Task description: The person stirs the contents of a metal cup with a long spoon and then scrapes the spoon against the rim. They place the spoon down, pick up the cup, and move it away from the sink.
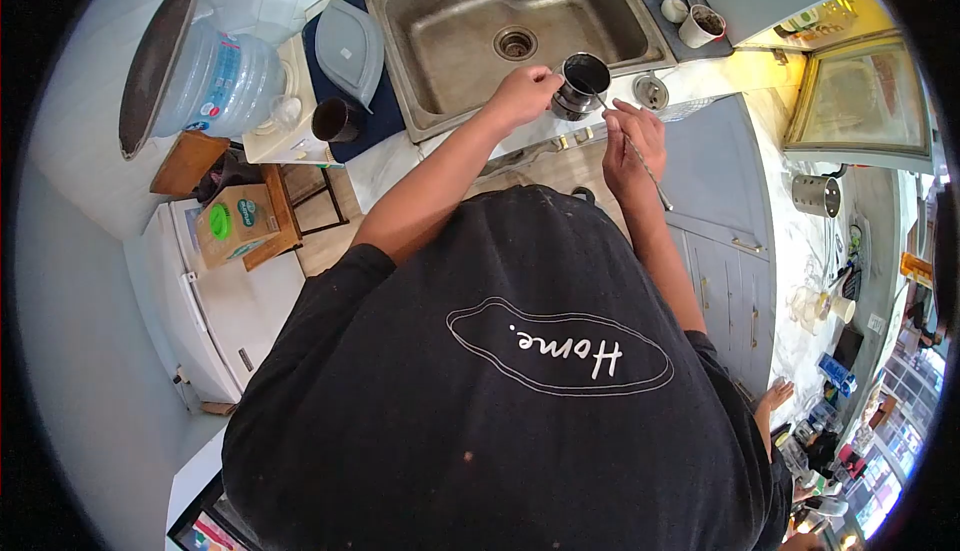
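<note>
1. Head view: I am looking down past a black T-shirt (560, 451) at two bare hands working by the front edge of a stainless-steel sink (450, 61).
2. The left hand (527, 96) is grasping the side of a small metal cup (577, 101), thumb and fingers pinched together near its rim. The cup is sitting upright by the sink's front edge; I cannot tell whether the counter (380, 173) is bearing its weight.
3. The right hand (635, 146) is gripping a twisted-handle bar spoon (642, 163) between thumb and fingers. Its long handle is slanting back toward the body, and its other end is reaching the cup's rim, perhaps dipping inside.
4. As for what is done, both things are in hand and the spoon is already at the cup. The cup's inside is showing dark; I cannot tell whether that is liquid or shadow, nor whether anything is fully mixed.
5. As for what is left, I judge the work with the spoon to be unfinished: the spoon is not yet clear of the cup, and neither hand is letting go.
6. Nearby, a round metal strainer (651, 92) is lying just beside the cup. A dark cup (335, 121) is standing on a navy mat (388, 111), left of the sink.
7. Far right, another person's hand (778, 394) is resting at a worktop, well apart from these two.
</note>
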`<action>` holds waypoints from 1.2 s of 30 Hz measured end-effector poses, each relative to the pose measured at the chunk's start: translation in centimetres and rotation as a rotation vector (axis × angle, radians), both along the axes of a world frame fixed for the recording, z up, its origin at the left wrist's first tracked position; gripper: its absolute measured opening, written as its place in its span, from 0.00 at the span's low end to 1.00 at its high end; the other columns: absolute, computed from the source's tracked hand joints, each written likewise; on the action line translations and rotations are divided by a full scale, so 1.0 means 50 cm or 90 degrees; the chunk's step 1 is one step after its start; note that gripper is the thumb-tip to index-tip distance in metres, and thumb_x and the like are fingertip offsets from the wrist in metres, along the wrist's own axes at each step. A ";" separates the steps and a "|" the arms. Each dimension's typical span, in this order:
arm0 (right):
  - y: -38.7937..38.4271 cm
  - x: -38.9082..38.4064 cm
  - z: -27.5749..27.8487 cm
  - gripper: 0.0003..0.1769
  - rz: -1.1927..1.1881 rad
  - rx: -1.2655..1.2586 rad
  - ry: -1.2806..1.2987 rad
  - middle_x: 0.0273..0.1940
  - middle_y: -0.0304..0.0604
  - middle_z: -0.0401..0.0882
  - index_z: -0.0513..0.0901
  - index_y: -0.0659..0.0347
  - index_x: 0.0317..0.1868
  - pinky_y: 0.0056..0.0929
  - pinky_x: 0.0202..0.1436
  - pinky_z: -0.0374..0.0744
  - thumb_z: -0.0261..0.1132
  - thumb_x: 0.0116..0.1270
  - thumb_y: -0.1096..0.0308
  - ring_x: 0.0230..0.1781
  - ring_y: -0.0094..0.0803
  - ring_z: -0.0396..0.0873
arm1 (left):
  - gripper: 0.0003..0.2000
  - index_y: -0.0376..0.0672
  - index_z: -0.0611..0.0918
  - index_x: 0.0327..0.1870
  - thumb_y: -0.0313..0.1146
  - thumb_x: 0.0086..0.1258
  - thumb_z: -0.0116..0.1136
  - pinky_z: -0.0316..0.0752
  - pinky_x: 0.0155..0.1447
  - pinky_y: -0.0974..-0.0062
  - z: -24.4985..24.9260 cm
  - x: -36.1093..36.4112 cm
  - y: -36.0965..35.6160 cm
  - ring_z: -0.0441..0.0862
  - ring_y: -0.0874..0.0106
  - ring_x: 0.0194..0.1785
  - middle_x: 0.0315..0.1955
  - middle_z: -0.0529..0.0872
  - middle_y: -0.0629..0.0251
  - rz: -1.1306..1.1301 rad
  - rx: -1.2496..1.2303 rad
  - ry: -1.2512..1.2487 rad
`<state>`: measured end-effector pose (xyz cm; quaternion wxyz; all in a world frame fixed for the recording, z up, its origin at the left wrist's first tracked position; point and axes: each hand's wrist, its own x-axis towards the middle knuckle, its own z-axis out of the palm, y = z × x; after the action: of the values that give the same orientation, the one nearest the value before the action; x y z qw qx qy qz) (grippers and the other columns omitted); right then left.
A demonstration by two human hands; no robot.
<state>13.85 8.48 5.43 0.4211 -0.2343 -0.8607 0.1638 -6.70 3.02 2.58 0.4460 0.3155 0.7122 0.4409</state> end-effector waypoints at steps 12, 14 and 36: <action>0.000 0.003 -0.008 0.02 -0.001 0.004 -0.009 0.43 0.45 0.89 0.83 0.58 0.42 0.48 0.62 0.75 0.67 0.70 0.74 0.51 0.40 0.87 | 0.15 0.40 0.80 0.31 0.41 0.77 0.57 0.74 0.43 0.73 0.013 0.007 -0.003 0.77 0.77 0.33 0.26 0.79 0.71 0.020 0.015 -0.032; -0.001 0.003 -0.007 0.02 0.001 -0.003 -0.003 0.43 0.46 0.89 0.83 0.58 0.41 0.48 0.62 0.76 0.67 0.70 0.74 0.51 0.40 0.87 | 0.15 0.37 0.83 0.35 0.42 0.76 0.58 0.75 0.42 0.71 0.002 0.005 -0.001 0.80 0.75 0.33 0.28 0.84 0.66 0.023 0.019 -0.018; 0.003 -0.007 0.015 0.01 -0.006 -0.009 -0.021 0.46 0.47 0.89 0.85 0.60 0.40 0.48 0.64 0.75 0.67 0.70 0.73 0.50 0.42 0.86 | 0.15 0.40 0.81 0.32 0.41 0.77 0.57 0.73 0.42 0.74 0.009 -0.002 0.005 0.77 0.78 0.33 0.27 0.79 0.72 0.004 0.018 -0.025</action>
<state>13.50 8.65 6.17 0.4063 -0.2441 -0.8651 0.1639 -6.82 3.29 3.01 0.4537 0.3107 0.6979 0.4588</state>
